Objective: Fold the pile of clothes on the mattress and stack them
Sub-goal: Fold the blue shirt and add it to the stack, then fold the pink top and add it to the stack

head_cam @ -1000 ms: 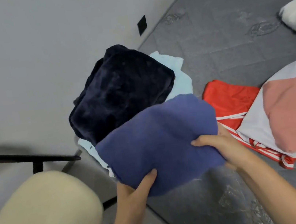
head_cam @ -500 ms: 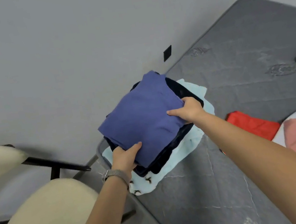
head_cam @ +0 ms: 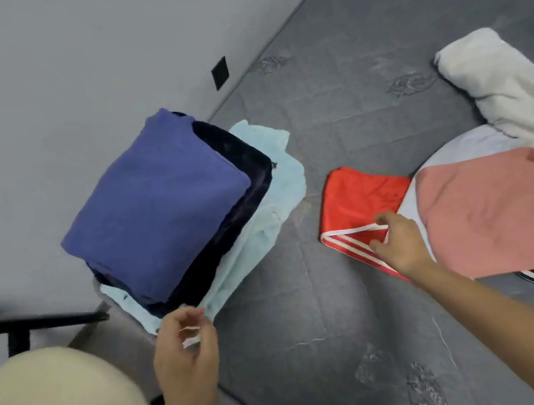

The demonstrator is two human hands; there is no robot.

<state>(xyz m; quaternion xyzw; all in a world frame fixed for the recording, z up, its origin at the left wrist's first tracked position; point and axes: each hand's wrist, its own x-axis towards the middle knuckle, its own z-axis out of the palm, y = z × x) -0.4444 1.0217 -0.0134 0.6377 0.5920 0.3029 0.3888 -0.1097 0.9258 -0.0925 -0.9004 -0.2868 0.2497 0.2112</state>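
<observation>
Both hands left the blue garment (head_cam: 156,212) stacked on grey mattress (head_cam: 332,116).

A grey mattress (head_cam: 336,143) carried a folded stack (head_cam: 170,216) at left, red shorts (head_cam: 355,203) centre, and loose clothes (head_cam: 501,202) right.

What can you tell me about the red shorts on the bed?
The red shorts look shiny and smooth, with white stripes along one edge. They lie flat on the grey mattress, unfolded. The right hand pinches their striped edge. A white and pink garment overlaps one side.
</observation>
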